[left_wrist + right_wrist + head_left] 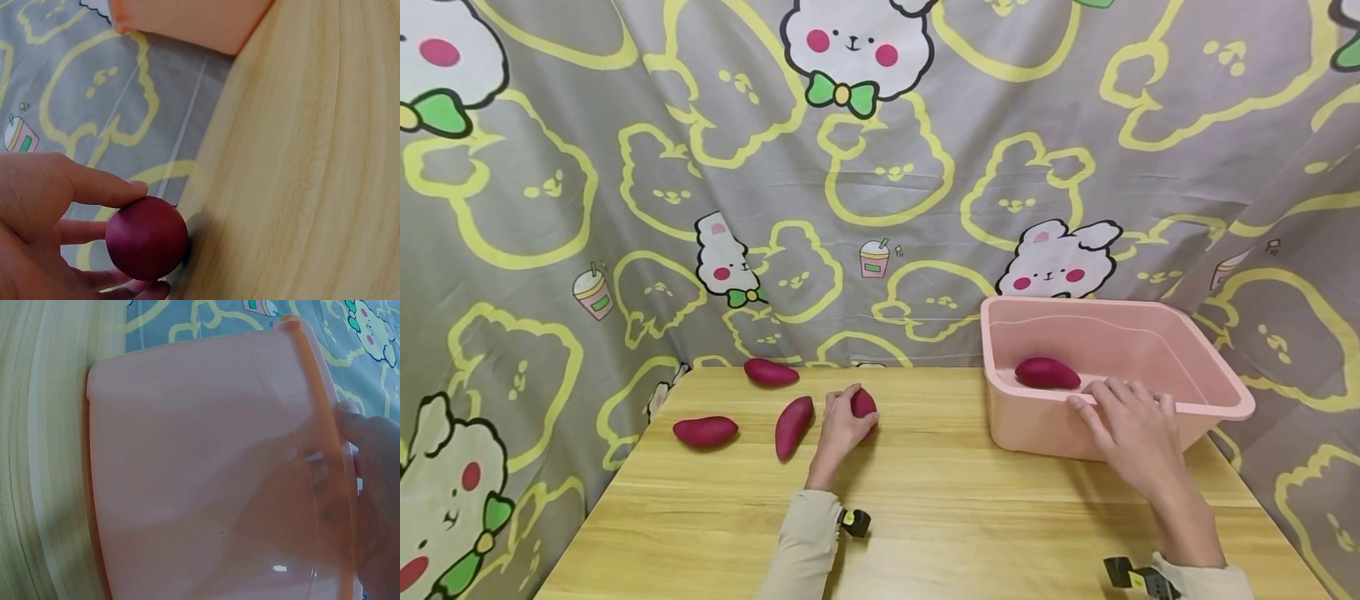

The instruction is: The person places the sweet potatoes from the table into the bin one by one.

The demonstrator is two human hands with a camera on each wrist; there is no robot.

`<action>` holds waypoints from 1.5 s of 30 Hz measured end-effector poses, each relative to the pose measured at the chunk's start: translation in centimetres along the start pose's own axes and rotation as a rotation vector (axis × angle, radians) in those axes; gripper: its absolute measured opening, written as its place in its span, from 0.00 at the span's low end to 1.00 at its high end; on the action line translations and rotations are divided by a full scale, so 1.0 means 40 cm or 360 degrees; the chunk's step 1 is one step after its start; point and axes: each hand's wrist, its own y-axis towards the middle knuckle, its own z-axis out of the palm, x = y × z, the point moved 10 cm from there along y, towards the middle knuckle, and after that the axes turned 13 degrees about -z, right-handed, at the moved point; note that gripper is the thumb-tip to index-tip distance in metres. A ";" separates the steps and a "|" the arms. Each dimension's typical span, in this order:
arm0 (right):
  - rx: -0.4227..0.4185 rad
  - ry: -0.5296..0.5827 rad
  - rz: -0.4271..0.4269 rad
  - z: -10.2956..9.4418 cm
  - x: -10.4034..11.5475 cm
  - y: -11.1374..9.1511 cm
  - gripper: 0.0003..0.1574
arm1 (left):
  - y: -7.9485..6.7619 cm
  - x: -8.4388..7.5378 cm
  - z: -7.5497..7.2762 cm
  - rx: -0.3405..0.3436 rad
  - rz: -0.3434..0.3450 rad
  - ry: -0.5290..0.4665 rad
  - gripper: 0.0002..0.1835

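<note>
My left hand [842, 429] grips a purple-red sweet potato [864, 408], its thumb on one side and fingers around the other. In the left wrist view the rounded end of this sweet potato [147, 239] shows between thumb and fingers, close to the tabletop. My right hand [1138, 429] holds the near rim of a pink plastic bin [1030, 425], fingers bent over the edge. Inside the bin lies another sweet potato [1047, 373]. The right wrist view shows the bin's outer wall [187, 462], with the hand at its rim.
Left of my left hand lie three more: a tilted sweet potato [794, 427], a sweet potato [771, 372] near the back edge, and a sweet potato [706, 432] farther left. The wooden table [940, 517] meets a patterned curtain [880, 183] behind and at both sides.
</note>
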 end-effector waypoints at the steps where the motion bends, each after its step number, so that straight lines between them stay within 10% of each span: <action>1: 0.0000 0.0001 0.0001 0.000 0.000 0.000 0.15 | 0.001 -0.001 0.001 0.0009 -0.0001 -0.0001 0.35; 45: 0.0010 -0.0009 0.0000 0.000 0.006 -0.001 0.14 | 0.006 0.014 0.018 0.0152 -0.0053 -0.0054 0.42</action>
